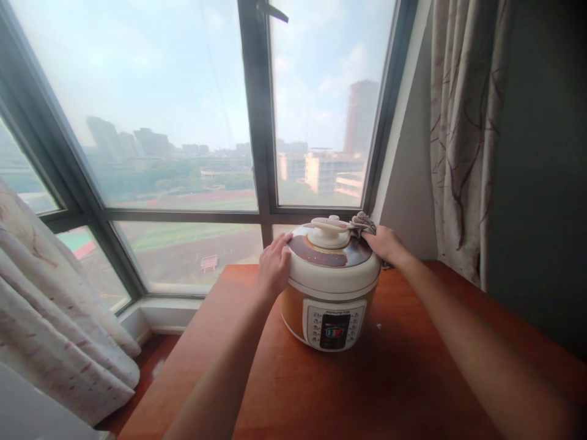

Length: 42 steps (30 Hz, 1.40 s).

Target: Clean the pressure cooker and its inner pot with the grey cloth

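Observation:
An electric pressure cooker [330, 284], cream and golden-brown with a front button panel, stands upright on the wooden table. Its lid [321, 253] is on, topped by a cream handle [329, 232]. My left hand [275, 264] grips the left side of the lid's rim, fingers over the edge. On the far right of the lid, my right hand [384, 243] is closed around a crumpled, patterned grey-brown cloth [362, 224], which touches the lid beside the handle. Some of the right fingers are hidden by the cloth and hand.
The reddish-brown table [293, 391] runs up towards large windows [263, 122] with dark frames. A small pale bit [379, 326] lies right of the cooker. Patterned curtains hang at left [55, 318] and right [463, 134]. Floor shows left of the table edge.

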Available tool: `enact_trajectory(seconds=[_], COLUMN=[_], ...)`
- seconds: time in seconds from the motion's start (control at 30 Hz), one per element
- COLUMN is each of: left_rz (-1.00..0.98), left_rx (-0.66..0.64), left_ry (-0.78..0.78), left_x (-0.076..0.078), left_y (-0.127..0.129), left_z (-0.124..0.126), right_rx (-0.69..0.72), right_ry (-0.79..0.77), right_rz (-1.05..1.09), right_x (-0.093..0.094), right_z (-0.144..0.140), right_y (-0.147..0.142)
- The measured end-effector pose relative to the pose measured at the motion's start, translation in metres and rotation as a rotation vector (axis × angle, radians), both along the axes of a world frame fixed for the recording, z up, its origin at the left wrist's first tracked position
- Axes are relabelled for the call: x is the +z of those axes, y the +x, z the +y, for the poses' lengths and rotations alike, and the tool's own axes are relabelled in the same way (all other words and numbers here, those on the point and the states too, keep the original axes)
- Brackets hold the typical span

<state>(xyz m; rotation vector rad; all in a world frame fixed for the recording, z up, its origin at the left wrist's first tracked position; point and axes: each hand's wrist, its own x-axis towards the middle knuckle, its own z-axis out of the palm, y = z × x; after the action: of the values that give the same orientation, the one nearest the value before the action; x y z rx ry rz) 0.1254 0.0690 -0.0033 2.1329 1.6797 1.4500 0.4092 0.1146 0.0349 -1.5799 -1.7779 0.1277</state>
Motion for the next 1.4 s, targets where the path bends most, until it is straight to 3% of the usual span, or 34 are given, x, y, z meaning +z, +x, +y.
enact_trajectory(seconds=[0.13,0.23,0.3,0.47,0.6,0.7,0.93,1.2,1.4], left_rz=[-0.005,-0.008,-0.010,-0.012,-0.009,-0.008,-0.025,-0.026,-0.020], left_rx=[-0.009,0.000,0.004,0.006,0.001,-0.013,-0.024,-0.024,-0.021], left_ry=[0.012,0.013,0.014,0.015,0.018,0.023,0.033,0.065,0.059], left_x=[-0.001,-0.001,-0.001,-0.001,-0.003,-0.005,-0.004,-0.007,-0.008], left_y=[-0.001,0.000,0.000,0.001,0.000,-0.002,-0.001,-0.002,-0.003], left_z=[0.001,0.001,0.001,0.001,0.002,0.004,0.003,0.005,0.006], right_rx=[-0.048,-0.049,-0.031,0.140,0.226,0.224,0.170,0.236,0.203], right_ry=[-0.031,-0.020,0.049,0.437,0.485,0.491,0.428,0.059,-0.073], right_rz=[-0.002,-0.014,-0.014,-0.049,-0.247,-0.273,-0.150,-0.065,-0.035], right_x=[0.005,-0.002,-0.011,-0.040,-0.053,-0.055,-0.036,0.006,0.016], right_z=[0.007,-0.006,-0.023,-0.090,-0.140,-0.149,-0.099,-0.018,0.024], right_y=[-0.006,-0.005,-0.006,-0.030,-0.057,-0.063,-0.040,-0.012,0.000])
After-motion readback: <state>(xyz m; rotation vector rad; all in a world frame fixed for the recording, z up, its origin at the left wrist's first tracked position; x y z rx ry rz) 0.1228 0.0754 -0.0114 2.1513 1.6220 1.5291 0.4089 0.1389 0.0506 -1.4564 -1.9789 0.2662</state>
